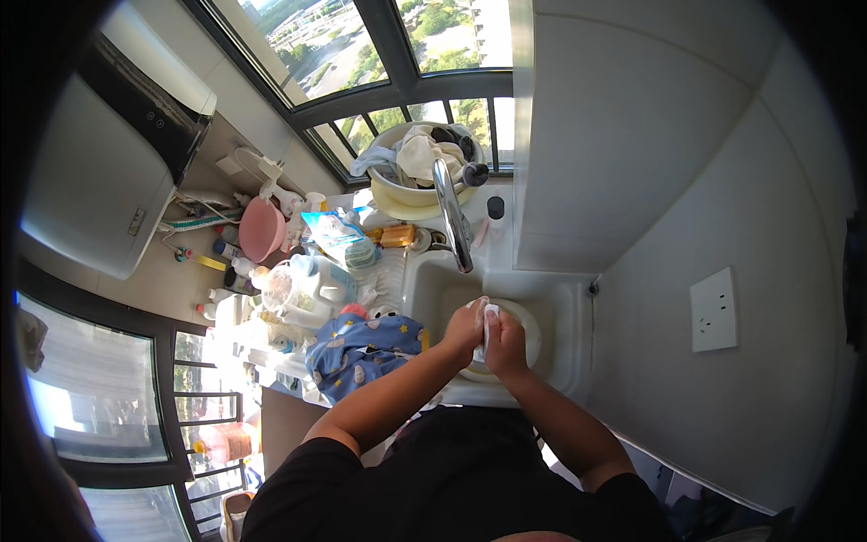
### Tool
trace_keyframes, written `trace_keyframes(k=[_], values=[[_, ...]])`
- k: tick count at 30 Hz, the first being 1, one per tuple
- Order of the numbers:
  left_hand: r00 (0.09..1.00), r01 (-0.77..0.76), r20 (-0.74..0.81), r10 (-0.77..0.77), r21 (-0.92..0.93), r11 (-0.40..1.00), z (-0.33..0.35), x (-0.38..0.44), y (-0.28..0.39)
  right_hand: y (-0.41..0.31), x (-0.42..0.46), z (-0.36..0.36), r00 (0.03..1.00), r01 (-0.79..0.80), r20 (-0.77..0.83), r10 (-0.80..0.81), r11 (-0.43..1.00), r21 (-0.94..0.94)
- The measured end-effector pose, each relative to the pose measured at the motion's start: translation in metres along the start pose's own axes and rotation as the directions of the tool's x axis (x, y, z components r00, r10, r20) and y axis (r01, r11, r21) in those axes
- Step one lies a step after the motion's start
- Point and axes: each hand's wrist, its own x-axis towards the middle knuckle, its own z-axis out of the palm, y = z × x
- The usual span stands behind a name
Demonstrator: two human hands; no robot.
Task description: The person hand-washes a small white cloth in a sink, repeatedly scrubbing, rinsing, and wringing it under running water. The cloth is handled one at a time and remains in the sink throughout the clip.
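Both hands meet over a pale round basin [530, 325] that sits in the white laundry sink [565, 352]. Between them is a small white cloth [490, 313], bunched up and mostly hidden by the fingers. My left hand [466, 325] is closed around one side of it, and my right hand [505, 339] grips the other side with the thumb along the top. What lies inside the basin is largely covered by my hands. The chrome faucet [449, 213] arches over the sink just beyond them; I cannot tell any running water.
Left of the sink lies a blue patterned garment [359, 349] near a white jug [325, 284], a detergent bag [342, 237] and a pink bowl [262, 229]. A clothes-filled basin [406, 193] stands behind the faucet. A tiled wall [650, 203] bounds the right side.
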Motion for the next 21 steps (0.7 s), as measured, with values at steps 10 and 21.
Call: trace_keyframes(k=[10,21], values=[[0.925,-0.377,0.029,0.378,0.167,0.911,0.01,-0.027,0.013,0.015,0.02,-0.014,0.976,-0.214,-0.045,0.213,0.977,-0.002],[0.945,-0.319,0.064,0.32,0.389,0.864,0.009,-0.009,0.012,0.006,0.017,-0.007,0.988,-0.079,-0.125,0.087,0.995,0.062]])
